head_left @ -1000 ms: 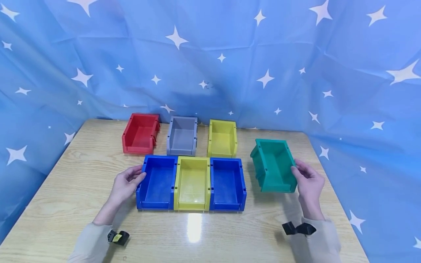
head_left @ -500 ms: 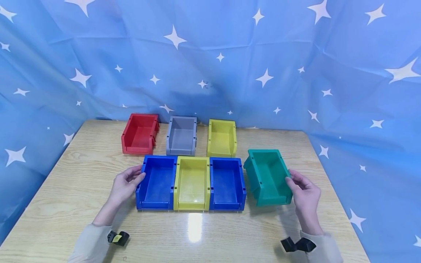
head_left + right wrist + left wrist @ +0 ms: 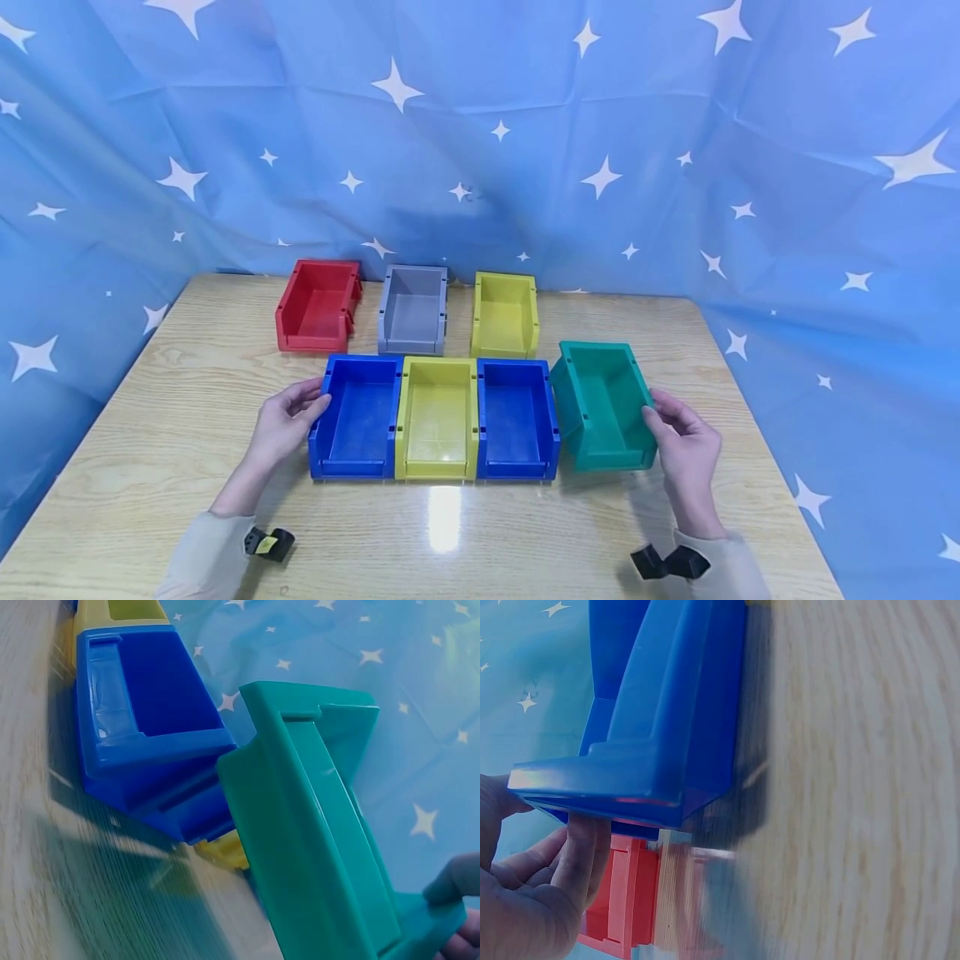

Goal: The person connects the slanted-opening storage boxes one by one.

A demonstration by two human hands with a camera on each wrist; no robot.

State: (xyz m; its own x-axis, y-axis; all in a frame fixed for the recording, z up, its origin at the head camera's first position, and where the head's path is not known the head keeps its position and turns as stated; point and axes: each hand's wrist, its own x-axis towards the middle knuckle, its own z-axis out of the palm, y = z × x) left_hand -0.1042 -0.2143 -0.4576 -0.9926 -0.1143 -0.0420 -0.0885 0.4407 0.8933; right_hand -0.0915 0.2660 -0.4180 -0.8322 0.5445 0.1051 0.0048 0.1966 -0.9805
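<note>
My right hand (image 3: 686, 446) pinches the right rim of a green plastic bin (image 3: 611, 404), thumb inside and fingers outside. In the right wrist view the green bin (image 3: 315, 825) is tilted and off the table, close beside a blue bin (image 3: 161, 742). On the other side, my left hand (image 3: 283, 421) grips the left rim of the left blue bin (image 3: 360, 417), and its fingers (image 3: 581, 859) reach under that rim in the left wrist view. A yellow bin (image 3: 437, 425) stands between this blue bin and the right blue bin (image 3: 517, 421), the three side by side.
Behind the row stand a red bin (image 3: 318, 308), a grey bin (image 3: 414, 308) and another yellow bin (image 3: 505, 317), spaced apart. All rest on a wooden table (image 3: 360, 542) with a blue star-patterned curtain (image 3: 480, 150) at its back and sides.
My right hand has brought the green bin left and toward me, closer to the right blue bin. The left hand and the row of bins stay put.
</note>
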